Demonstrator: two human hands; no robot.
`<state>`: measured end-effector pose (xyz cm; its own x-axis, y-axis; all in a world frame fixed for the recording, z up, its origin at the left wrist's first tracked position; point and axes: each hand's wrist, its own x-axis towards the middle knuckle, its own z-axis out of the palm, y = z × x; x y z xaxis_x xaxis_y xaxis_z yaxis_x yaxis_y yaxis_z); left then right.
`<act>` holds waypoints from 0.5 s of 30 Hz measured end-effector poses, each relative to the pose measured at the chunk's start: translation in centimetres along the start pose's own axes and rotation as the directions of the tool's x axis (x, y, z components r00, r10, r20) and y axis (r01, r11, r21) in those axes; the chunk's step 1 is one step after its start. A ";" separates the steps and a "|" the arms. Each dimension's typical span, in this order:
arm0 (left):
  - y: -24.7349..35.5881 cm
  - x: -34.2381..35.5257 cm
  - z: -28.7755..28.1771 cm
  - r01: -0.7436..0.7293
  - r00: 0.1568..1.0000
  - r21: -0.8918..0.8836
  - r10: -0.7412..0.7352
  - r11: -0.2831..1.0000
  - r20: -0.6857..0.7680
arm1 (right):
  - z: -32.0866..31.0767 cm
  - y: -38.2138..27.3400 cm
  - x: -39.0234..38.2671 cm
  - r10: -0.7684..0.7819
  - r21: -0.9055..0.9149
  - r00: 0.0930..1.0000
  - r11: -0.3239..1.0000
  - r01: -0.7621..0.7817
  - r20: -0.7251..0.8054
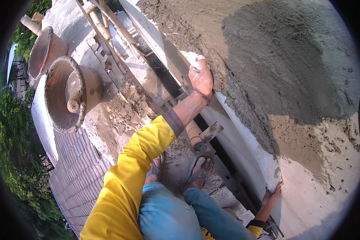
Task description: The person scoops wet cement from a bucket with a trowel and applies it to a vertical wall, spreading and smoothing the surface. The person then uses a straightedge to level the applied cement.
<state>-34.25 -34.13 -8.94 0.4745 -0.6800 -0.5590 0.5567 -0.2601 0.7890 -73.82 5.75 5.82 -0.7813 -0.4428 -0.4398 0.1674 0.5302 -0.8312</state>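
A long, pale straightedge [248,132] lies slantwise along the edge of the wet grey plaster [244,80] on the wall. My left hand [203,80] is closed round its upper end, the thumb laid along the face. Near the lower right, my right hand [273,196] grips the other end from below, its fingertips at the corner. Mortar clings along the side of the straightedge that meets the plaster. The shadow of a head and shoulders covers much of the plaster.
Left of me stand two mortar-caked buckets [93,90], the nearer holding a tool with a round wooden handle [74,102]. Bamboo poles [108,24] rise ahead. Between my sandalled feet [200,170] and the wall runs a dark gap [228,160]. A tiled roof [78,176] drops away left.
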 end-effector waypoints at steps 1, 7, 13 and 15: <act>0.8 2.3 -0.1 0.022 0.999 0.048 -0.020 0.999 -0.044 | 2.2 0.2 -0.2 0.004 -0.005 1.000 1.000 -0.004 -0.003; 3.5 7.0 0.3 0.170 0.985 -0.005 -0.170 0.985 0.001 | 5.9 1.3 -0.8 -0.103 0.043 0.995 0.994 0.103 -0.001; 0.0 -6.0 0.6 0.007 0.991 -0.090 0.005 0.996 0.134 | -5.1 -1.2 -1.1 -0.086 0.057 0.985 0.994 0.095 -0.149; -0.4 -7.6 0.7 -0.007 0.987 -0.163 0.033 0.987 0.158 | -6.5 -2.1 -1.2 -0.073 0.008 0.990 0.997 0.074 -0.124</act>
<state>-38.51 -29.35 -4.82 0.3793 -0.7878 -0.4853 0.6572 -0.1399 0.7407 -77.13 9.89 10.38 -0.8600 -0.3869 -0.3326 0.1136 0.4904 -0.8640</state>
